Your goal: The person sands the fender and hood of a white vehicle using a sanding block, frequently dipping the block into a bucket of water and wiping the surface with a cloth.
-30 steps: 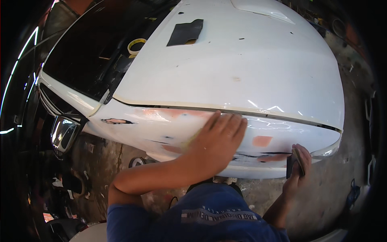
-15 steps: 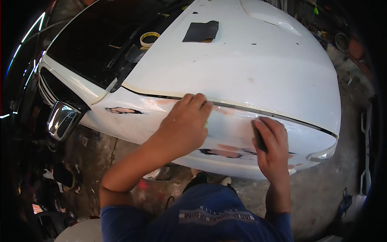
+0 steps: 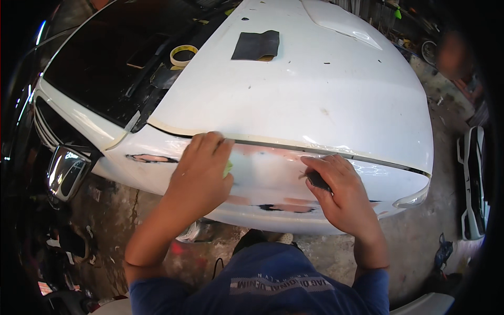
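Note:
A white car's front fender (image 3: pixel 252 176) lies before me, with pinkish filler patches and dark-edged bare spots in its paint. My left hand (image 3: pixel 202 170) rests on the fender near the hood seam, fingers bent and closed around a small yellow-green piece (image 3: pixel 227 168) that is mostly hidden. Farther right, my right hand (image 3: pixel 341 191) grips a dark sanding pad (image 3: pixel 318 181) between thumb and fingers, against the filled area. A dark patch (image 3: pixel 286 208) of worn paint lies below and between the hands.
On the white hood (image 3: pixel 357 94) lies a folded dark sandpaper sheet (image 3: pixel 254 44). A roll of masking tape (image 3: pixel 174 58) sits at the windshield's base. The side mirror (image 3: pixel 67 170) juts out at left. A white-and-black car part (image 3: pixel 475 184) stands on the floor at right.
Both hands have shifted left along the fender. The dark pad in my right hand is turned and shows more of its face. The whole view has shifted slightly.

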Available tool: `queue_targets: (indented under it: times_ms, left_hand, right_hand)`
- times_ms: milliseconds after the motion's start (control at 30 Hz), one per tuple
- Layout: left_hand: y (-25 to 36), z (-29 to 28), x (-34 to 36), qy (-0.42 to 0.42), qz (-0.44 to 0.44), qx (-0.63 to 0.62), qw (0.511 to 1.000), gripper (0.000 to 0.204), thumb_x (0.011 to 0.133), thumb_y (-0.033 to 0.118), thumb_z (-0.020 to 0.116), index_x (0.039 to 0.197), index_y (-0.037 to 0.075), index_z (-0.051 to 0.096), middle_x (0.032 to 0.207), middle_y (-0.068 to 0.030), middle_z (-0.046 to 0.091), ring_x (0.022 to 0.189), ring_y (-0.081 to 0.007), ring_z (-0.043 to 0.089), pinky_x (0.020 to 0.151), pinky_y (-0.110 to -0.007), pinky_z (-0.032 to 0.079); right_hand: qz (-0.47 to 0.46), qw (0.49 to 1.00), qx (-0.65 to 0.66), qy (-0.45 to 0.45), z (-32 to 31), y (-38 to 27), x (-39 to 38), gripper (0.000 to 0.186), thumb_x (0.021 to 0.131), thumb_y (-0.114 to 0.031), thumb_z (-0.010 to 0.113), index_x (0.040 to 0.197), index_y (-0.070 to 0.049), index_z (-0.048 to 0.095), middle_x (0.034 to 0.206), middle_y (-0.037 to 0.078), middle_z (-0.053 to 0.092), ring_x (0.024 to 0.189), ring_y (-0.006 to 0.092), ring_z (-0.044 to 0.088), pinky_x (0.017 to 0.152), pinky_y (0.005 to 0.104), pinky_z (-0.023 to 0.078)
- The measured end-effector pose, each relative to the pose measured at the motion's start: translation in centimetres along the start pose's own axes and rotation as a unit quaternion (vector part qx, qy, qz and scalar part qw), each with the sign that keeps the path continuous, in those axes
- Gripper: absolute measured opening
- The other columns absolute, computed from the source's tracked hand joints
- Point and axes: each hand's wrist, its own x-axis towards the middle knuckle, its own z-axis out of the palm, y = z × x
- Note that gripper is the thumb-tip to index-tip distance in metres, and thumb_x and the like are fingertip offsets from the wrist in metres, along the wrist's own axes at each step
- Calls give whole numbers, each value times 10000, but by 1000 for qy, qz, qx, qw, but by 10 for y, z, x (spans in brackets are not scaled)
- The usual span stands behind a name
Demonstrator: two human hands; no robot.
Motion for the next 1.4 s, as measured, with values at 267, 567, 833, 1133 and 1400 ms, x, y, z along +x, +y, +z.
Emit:
queue_targets:
  times_ms: [267, 567, 833, 1133, 1400]
  left_hand:
    - [-61, 44, -51, 170, 25, 6, 985, 514, 783, 81, 682, 1294, 41, 649, 1332, -196, 632, 1267, -446, 602, 1130, -619, 435]
    - [-125, 74, -99, 137, 133, -100, 977, 434, 936, 294, 652, 1324, 109, 590, 1241, -189, 669, 1237, -440, 631, 1089, -686, 420]
    - [-146, 108, -107, 312, 228, -150, 910, 505, 1058, 368, 666, 1537, 238, 574, 1000, -111, 783, 1051, -396, 753, 886, -572, 528]
    - [-155, 111, -89, 280, 231, -143, 921, 346, 1064, 327, 641, 1392, 218, 629, 1029, -107, 768, 1077, -346, 743, 939, -553, 523]
    - [-165, 111, -79, 241, 257, -155, 923, 298, 1063, 311, 632, 1345, 216, 630, 1073, -106, 755, 1108, -338, 728, 961, -548, 519]
  right_hand:
    - [97, 988, 0, -122, -17, -8, 39, 612, 843, -375, 863, 1307, -19, 682, 869, 137, 723, 818, 338, 713, 856, 436, 541]
    - [122, 973, -82, -179, -10, -23, 62, 655, 887, -437, 826, 1311, 38, 672, 798, 90, 706, 773, 276, 726, 765, 396, 553]
    - [105, 977, -69, -170, 12, -30, 77, 673, 960, -488, 742, 1388, 25, 654, 773, 39, 684, 745, 227, 702, 725, 381, 526]
    - [181, 955, -160, -173, 10, -40, 83, 611, 860, -441, 833, 1326, -63, 716, 791, 42, 678, 738, 221, 681, 735, 387, 518]
    - [247, 938, -194, -144, -3, -29, 60, 619, 759, -398, 879, 1279, -94, 735, 777, 40, 670, 734, 244, 667, 747, 407, 497]
